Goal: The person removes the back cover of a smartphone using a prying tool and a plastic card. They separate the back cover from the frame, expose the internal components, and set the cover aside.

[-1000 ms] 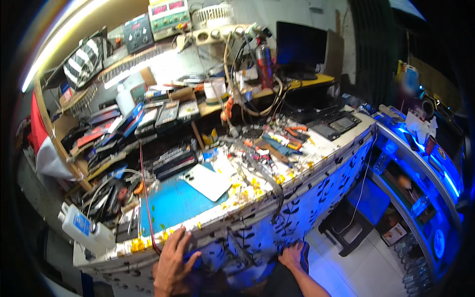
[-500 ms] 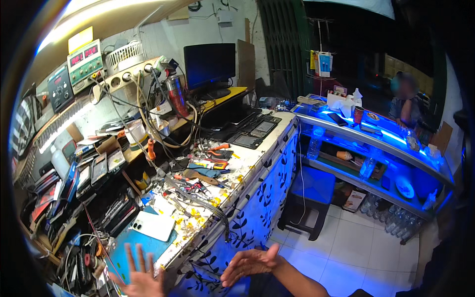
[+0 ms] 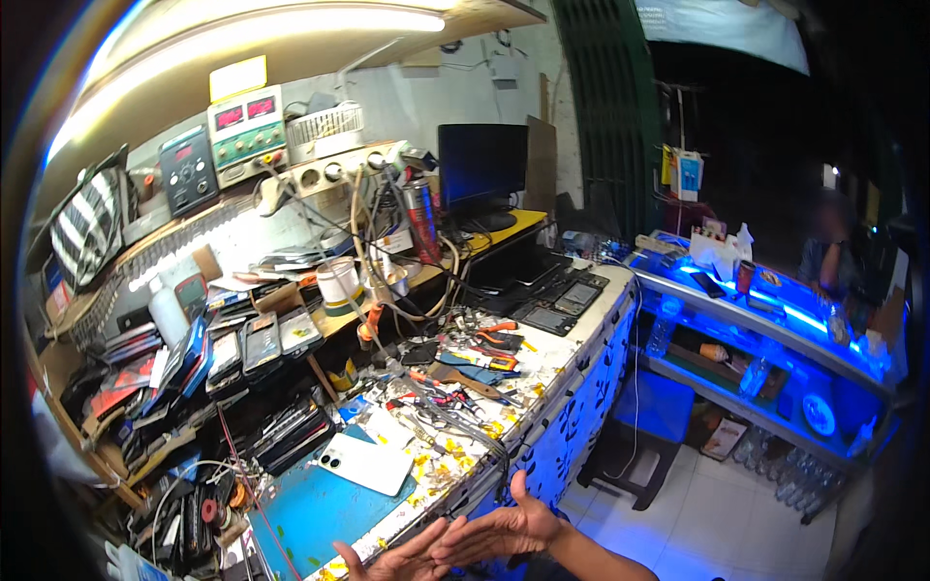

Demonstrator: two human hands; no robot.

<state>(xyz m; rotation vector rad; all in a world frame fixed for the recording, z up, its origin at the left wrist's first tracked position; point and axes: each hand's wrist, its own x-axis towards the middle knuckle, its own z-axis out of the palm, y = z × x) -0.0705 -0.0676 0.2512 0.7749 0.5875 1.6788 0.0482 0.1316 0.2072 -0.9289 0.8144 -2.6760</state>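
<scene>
My left hand [image 3: 399, 561] is low in the picture, its thumb apart and its fingers stretched toward the right. My right hand [image 3: 509, 529] meets it from the other side, thumb raised and fingers straight, overlapping the left fingertips. Both hands are open and hold nothing. They are in front of the workbench's near edge, and the lower part of the left hand is cut off by the frame. Just beyond them a white smartphone [image 3: 366, 463] lies back side up, with its camera cluster showing, partly on a blue work mat [image 3: 305, 508].
Pliers, screwdrivers and scraps [image 3: 465, 373] litter the bench. Stacked phones [image 3: 262, 344] fill the left side below a power supply [image 3: 247, 136]. A monitor [image 3: 481, 174] stands behind. To the right are a dark stool [image 3: 647, 412], a blue-lit counter [image 3: 775, 324] and a person [image 3: 828, 257].
My left hand has moved from above the mat's near edge over to my right hand, and their fingers now overlap. The view has swung left, so the bench sits farther right.
</scene>
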